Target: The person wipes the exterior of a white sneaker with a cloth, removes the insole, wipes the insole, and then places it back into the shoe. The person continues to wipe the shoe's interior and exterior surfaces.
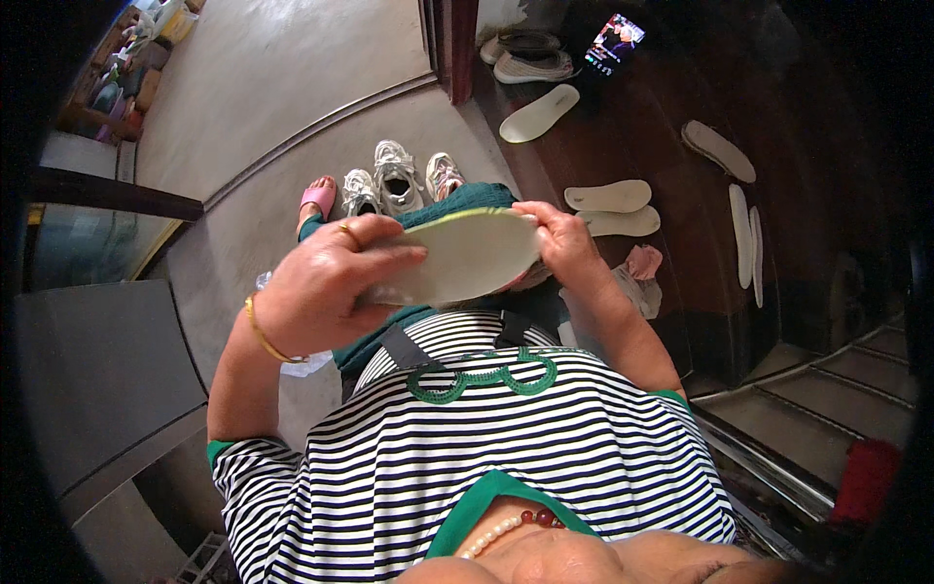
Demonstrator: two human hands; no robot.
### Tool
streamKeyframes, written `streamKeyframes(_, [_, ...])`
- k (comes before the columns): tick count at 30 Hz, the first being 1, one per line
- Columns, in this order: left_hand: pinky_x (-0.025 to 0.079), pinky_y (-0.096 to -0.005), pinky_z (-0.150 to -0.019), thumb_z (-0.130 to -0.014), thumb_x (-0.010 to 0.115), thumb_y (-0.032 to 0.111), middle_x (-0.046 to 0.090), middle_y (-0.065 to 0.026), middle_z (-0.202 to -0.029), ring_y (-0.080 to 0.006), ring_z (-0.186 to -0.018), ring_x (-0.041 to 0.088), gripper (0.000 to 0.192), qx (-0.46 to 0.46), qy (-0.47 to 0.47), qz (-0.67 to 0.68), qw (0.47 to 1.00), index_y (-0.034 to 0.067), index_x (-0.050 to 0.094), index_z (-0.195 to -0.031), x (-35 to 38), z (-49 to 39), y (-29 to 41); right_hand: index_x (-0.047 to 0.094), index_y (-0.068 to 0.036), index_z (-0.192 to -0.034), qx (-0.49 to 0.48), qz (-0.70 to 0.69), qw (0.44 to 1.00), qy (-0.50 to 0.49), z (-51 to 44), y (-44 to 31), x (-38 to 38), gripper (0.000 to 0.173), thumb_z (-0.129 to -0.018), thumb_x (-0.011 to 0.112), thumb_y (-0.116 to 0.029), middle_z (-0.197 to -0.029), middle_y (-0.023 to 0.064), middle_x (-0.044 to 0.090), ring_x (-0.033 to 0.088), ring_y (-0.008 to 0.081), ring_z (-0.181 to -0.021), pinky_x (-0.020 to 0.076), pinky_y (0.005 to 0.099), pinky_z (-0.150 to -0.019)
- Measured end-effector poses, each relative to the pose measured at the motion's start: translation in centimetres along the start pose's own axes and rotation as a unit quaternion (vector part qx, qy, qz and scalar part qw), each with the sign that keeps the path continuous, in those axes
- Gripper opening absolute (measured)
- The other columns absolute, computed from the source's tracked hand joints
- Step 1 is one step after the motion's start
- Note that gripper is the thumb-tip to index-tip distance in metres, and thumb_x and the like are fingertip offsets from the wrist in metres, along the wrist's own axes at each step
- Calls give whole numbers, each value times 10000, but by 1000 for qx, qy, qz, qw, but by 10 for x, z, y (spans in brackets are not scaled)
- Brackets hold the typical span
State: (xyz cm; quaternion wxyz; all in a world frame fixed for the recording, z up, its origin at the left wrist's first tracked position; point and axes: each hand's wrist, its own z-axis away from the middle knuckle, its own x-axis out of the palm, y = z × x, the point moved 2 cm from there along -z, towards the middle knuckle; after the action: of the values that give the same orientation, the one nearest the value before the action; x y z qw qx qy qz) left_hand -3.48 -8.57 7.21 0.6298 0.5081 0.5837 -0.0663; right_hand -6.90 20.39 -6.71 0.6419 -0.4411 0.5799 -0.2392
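Note:
A pale insole (467,255) with a yellow-green edge is held out flat above my lap between both hands. My left hand (328,270) has its left end, fingers across the upper face and thumb near the lower edge. At the other end, my right hand (565,237) pinches the rim between thumb and fingers. Something pinkish shows under the insole's right side, too hidden to name. Just beyond my knees, a white lace-up sneaker (398,179) stands on the floor beside another white sneaker (359,191).
On the dark surface to my right lie a pair of insoles (608,196), a single insole (540,113) and several more. A pair of woven shoes (533,67), a lit phone (614,44) and a pink cloth (643,263) are there too. A floor track (314,139) crosses ahead.

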Motion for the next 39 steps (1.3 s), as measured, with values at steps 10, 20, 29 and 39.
streamKeyframes(10, [367, -447, -1043, -710, 728, 111, 530, -156, -1300, -354, -1186, 507, 554, -58, -24, -137, 989, 128, 602, -1249, 71, 8, -27, 613, 27, -1188, -52, 6, 999, -13, 5, -17, 10, 393, -936, 534, -264, -988, 205, 709, 703, 314, -934, 539, 357, -839])
streamKeyframes(20, [533, -463, -649, -862, 624, 424, 617, -252, -782, -433, -656, 629, 458, -107, -48, 26, 993, -25, 592, -772, 76, -33, -22, 615, 10, -1165, -57, 100, 993, -10, 7, -29, 27, 350, -853, 489, -87, -991, 237, 688, 685, 368, -890, 537, 428, -842])
streamKeyframes(29, [530, -471, -748, -857, 558, 122, 614, -226, -858, -378, -760, 653, 92, -199, 53, -239, 949, 46, 606, -877, 55, -31, -18, 620, 7, -1149, -47, 108, 993, -11, 5, -32, 28, 335, -861, 500, -114, -979, 239, 692, 686, 382, -889, 540, 448, -839])
streamKeyframes(39, [539, -466, -706, -827, 653, 143, 647, -259, -833, -436, -815, 656, 299, -254, 98, 71, 960, -5, 528, -1055, 120, -18, -3, 619, 22, -1142, -47, 112, 992, -23, 4, -31, 30, 336, -861, 495, -115, -966, 251, 690, 684, 390, -890, 542, 439, -826])
